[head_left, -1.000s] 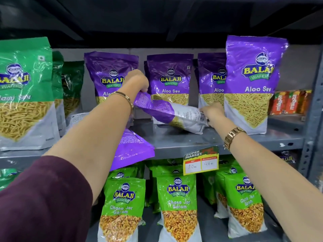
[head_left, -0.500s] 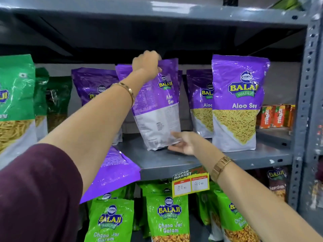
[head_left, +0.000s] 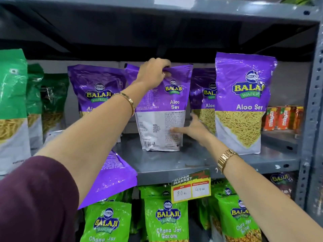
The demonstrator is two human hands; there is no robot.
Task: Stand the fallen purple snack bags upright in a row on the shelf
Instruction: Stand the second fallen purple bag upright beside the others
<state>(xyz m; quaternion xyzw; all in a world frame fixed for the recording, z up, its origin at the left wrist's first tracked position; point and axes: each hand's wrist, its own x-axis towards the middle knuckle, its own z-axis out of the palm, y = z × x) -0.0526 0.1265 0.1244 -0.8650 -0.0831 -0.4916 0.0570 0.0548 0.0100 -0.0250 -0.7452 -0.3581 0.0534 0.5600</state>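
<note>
1. Purple middle bag (head_left: 162, 109) stands upright on the grey shelf (head_left: 192, 163), back panel facing you; your left hand (head_left: 153, 72) pinches its top edge.
2. Your right hand (head_left: 192, 130) lies open, fingers flat against the bag's lower right side.
3. Another purple bag (head_left: 111, 177) lies fallen, overhanging the shelf's front lip.

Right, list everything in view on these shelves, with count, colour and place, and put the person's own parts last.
Held bag: one, purple, mid-shelf, upright, back side facing out.
Standing Aloo Sev bags: three, purple; one front right, two further back.
Fallen bag: one, purple, overhanging the shelf's front edge at left.
Green bags: several, left end of the same shelf.
Chana Jor Garam bags: several, light green, shelf below.
Drink cartons: orange-red, count unclear, far right.
Price tag: one, yellow, shelf edge.
Shelf: grey metal.
Left hand: pinching the held bag's top.
Right hand: open against its lower right side.
</note>
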